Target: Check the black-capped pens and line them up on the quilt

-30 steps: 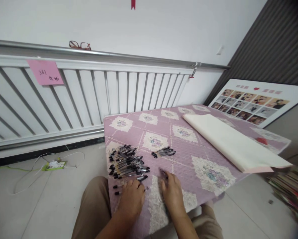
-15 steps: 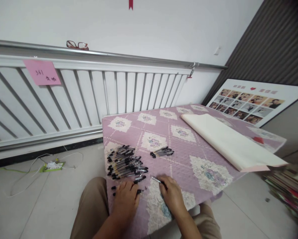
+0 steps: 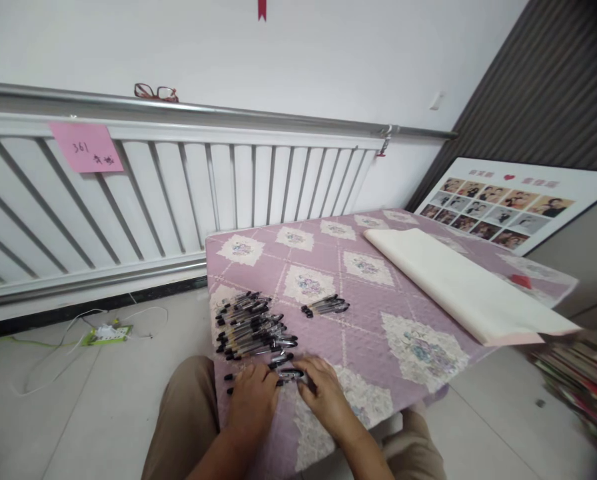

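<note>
A pile of several black-capped clear pens [image 3: 252, 325] lies on the near left of the pink quilted table cover [image 3: 368, 293]. A small bundle of pens [image 3: 327, 306] lies apart to its right. My left hand [image 3: 251, 397] rests knuckles up at the table's near edge, fingers curled over loose pens. My right hand [image 3: 323, 397] has come in beside it, fingers pinched on a pen [image 3: 291, 375] between the two hands.
A long cream fabric roll [image 3: 458, 283] lies across the right of the table. A white radiator [image 3: 178, 193] with a pink note [image 3: 86, 147] and red glasses [image 3: 156, 92] stands behind. A photo board [image 3: 508, 207] leans at right; a power strip [image 3: 106, 331] lies on the floor.
My right hand moved left with a pen and met my left hand. My left hand stayed about where it was at the near edge.
</note>
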A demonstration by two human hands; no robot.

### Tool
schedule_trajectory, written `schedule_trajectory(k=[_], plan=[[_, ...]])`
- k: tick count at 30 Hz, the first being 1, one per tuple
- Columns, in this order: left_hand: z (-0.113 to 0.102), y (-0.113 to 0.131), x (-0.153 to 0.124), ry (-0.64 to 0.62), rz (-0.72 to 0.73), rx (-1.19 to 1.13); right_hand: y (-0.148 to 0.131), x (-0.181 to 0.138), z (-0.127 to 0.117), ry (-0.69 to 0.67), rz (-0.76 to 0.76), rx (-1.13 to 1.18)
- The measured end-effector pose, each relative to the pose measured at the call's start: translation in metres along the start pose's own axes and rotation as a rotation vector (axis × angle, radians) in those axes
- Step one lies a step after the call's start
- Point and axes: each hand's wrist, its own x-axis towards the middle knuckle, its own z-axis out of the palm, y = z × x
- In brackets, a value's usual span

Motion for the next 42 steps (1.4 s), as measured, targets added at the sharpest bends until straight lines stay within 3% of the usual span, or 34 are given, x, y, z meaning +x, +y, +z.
schedule_trajectory(k=[13, 23, 28, 31, 33, 37, 42], plan=[[0.002, -0.005, 0.008, 0.064, -0.011, -0.024, -0.006, 0.015, 0.007, -0.034, -0.027, -0.04], [0.003, -0.01, 0.023, 0.117, 0.005, 0.006, -0.003, 0.022, 0.012, 0.06, -0.033, 0.035], [0.006, -0.011, 0.018, 0.207, 0.039, -0.034, 0.014, 0.02, 0.006, 0.243, 0.024, 0.054], [0.01, -0.01, 0.009, 0.253, 0.119, -0.087, 0.036, 0.027, 0.002, 0.403, 0.161, -0.124], [0.016, -0.01, 0.004, 0.294, 0.169, -0.107, 0.051, 0.036, -0.002, 0.428, 0.226, -0.274], [0.032, -0.011, 0.003, 0.404, 0.218, -0.134, 0.071, 0.058, -0.008, 0.299, 0.362, -0.504], [0.045, -0.015, 0.01, 0.37, 0.208, -0.105, 0.082, 0.079, -0.016, 0.136, 0.364, -0.575]])
